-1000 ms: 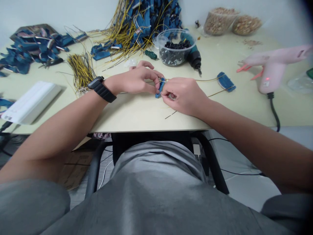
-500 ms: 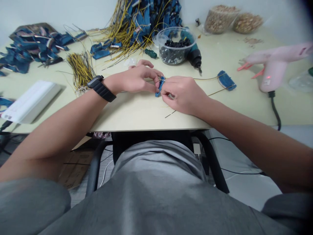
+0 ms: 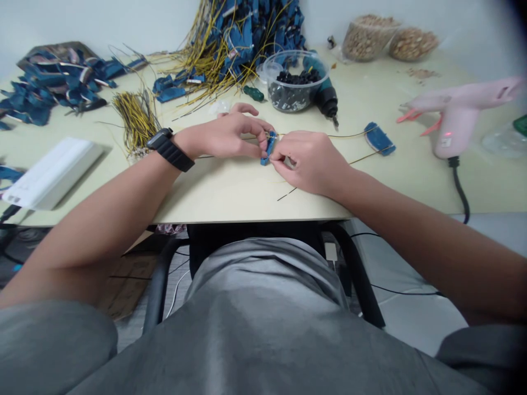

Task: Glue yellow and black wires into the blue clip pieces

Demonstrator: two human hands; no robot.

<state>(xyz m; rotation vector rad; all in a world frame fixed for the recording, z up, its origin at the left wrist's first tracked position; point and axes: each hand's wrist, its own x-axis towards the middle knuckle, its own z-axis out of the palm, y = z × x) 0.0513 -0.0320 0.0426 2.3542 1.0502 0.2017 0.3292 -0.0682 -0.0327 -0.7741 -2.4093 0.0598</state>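
Both hands meet over the middle of the pale table (image 3: 230, 192). My left hand (image 3: 230, 133), with a black watch on the wrist, pinches a small blue part (image 3: 268, 148) with thin yellow wires. My right hand (image 3: 308, 161) pinches the same blue part from the right, fingers curled tight. A yellow wire runs from the part towards another blue part (image 3: 379, 137) lying on the table to the right.
A clear tub of black pieces (image 3: 295, 82) stands behind the hands, beside a dark rotary tool (image 3: 326, 99). A heap of blue parts with yellow wires (image 3: 242, 38) fills the back. A pink glue gun (image 3: 457, 118) is at right, a white box (image 3: 51, 173) at left.
Both hands stay pinched on the blue part and have hardly shifted; the view has moved slightly.
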